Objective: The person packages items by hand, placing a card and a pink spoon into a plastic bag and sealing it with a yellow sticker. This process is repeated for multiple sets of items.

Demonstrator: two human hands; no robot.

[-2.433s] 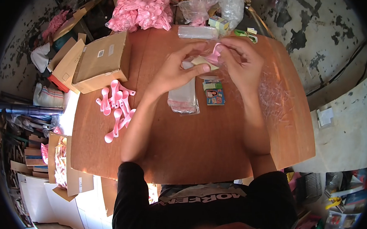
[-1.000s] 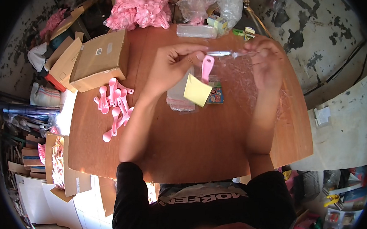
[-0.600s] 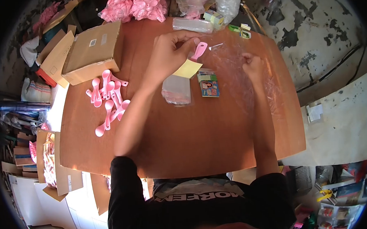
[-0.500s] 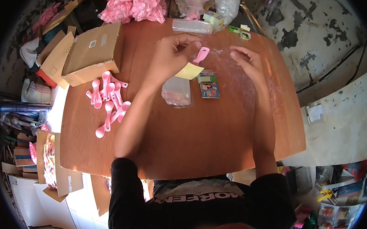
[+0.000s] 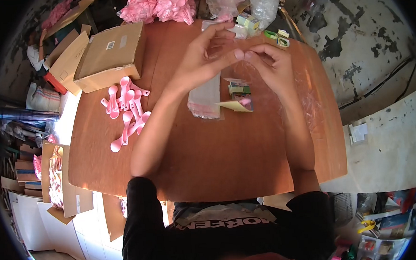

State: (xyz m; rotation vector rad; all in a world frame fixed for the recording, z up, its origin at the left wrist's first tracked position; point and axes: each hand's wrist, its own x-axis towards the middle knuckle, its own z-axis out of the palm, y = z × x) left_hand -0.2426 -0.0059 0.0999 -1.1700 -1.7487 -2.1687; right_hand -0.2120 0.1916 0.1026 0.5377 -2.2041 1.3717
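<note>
My left hand [image 5: 213,56] and my right hand [image 5: 271,66] meet fingertip to fingertip above the table. Both pinch the top of a clear plastic bag, which is hard to make out. Below them a yellowish card [image 5: 235,106] and part of a pink scoop [image 5: 245,101] appear to sit low in that bag. Behind the card lies a stack of small printed cards [image 5: 238,88], partly covered. To its left is a pile of flat clear bags [image 5: 204,102]. Several loose pink scoops [image 5: 127,110] lie left of my left forearm.
A closed cardboard box [image 5: 110,55] stands at the table's back left. A heap of pink scoops [image 5: 164,7] in plastic is at the back. Small card bundles [image 5: 248,22] and green-and-white pieces [image 5: 278,37] lie at the back right. Crumpled clear film [image 5: 310,103] rests near the right edge.
My right hand has moved left and up to meet my left hand, which has shifted slightly right. The yellow card and pink scoop have dropped lower, over the printed cards.
</note>
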